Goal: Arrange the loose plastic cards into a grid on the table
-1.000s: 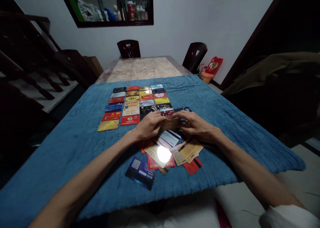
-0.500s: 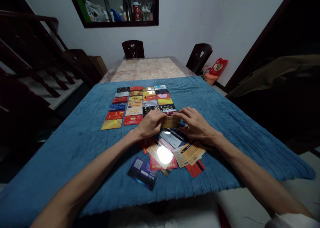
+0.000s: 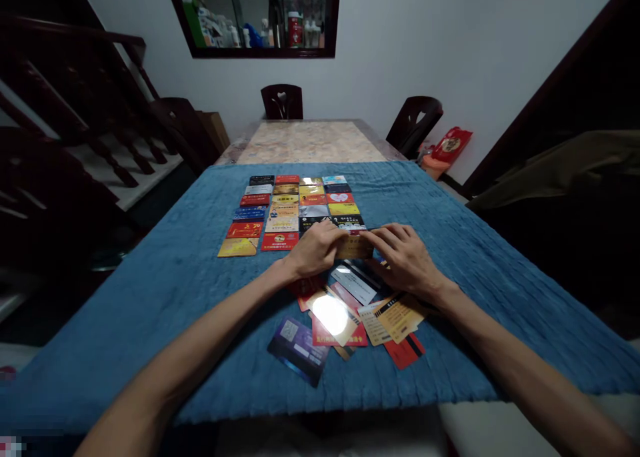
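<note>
A gold plastic card [image 3: 355, 247] is held by its two ends between my hands, tilted up at the near edge of the laid-out cards. My left hand [image 3: 316, 249] pinches its left end, and my right hand [image 3: 404, 255] grips the right end with bent fingers. Beyond them, overlapping cards lie in columns, among them a red card [image 3: 280, 241] and a yellow card [image 3: 238, 247]. Closer to me is a loose pile with a silver-white card [image 3: 354, 282], tan cards [image 3: 400, 315], a red card with a black stripe [image 3: 406, 351] and a purple card [image 3: 300, 350].
A blue cloth [image 3: 165, 243] covers the near part of the table, whose patterned top [image 3: 310, 140] shows beyond. Dark chairs [image 3: 283, 101] stand at the far end. A stair railing [image 3: 75, 37] is on the left, and a red bag [image 3: 453, 145] sits at the back right.
The whole view has shifted, so everything appears slightly farther right. Both hands keep hold of the gold card in nearly the same place over the cards.
</note>
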A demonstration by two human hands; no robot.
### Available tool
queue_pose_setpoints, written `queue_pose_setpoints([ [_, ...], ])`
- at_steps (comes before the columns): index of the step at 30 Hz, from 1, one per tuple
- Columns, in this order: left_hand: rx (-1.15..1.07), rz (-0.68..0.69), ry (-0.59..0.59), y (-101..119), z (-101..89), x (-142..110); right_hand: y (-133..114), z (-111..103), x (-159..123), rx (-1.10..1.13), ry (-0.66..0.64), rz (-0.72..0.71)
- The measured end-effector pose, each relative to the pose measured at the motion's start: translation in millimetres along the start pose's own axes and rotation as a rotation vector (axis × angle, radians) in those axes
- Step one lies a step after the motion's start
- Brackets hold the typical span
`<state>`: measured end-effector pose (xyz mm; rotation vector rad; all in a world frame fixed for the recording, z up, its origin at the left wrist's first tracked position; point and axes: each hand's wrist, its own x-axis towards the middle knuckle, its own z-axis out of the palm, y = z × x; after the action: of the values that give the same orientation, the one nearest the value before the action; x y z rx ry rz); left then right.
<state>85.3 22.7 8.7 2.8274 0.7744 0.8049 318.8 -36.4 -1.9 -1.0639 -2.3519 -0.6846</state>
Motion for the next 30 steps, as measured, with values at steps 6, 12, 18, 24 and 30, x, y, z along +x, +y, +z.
queue_pose_setpoints([
  [6,0.055,-0.005,0.083,-1,-4.2,1,3,2,1,-0.01,0.019,0.022],
  [12,0.174,0.021,0.026,-1,-17.9,-3,7,7,12,0.067,0.009,0.039],
  [18,0.222,0.004,-0.01,-19,-36.6,-9,20,15,40,0.194,-0.081,0.02],
  [24,0.282,-0.032,-0.062,-48,-57.4,-10,32,32,77,0.307,-0.139,-0.036],
  [30,0.255,-0.043,-0.075,-81,-73.1,-9,43,54,117,0.361,-0.237,-0.056],
])
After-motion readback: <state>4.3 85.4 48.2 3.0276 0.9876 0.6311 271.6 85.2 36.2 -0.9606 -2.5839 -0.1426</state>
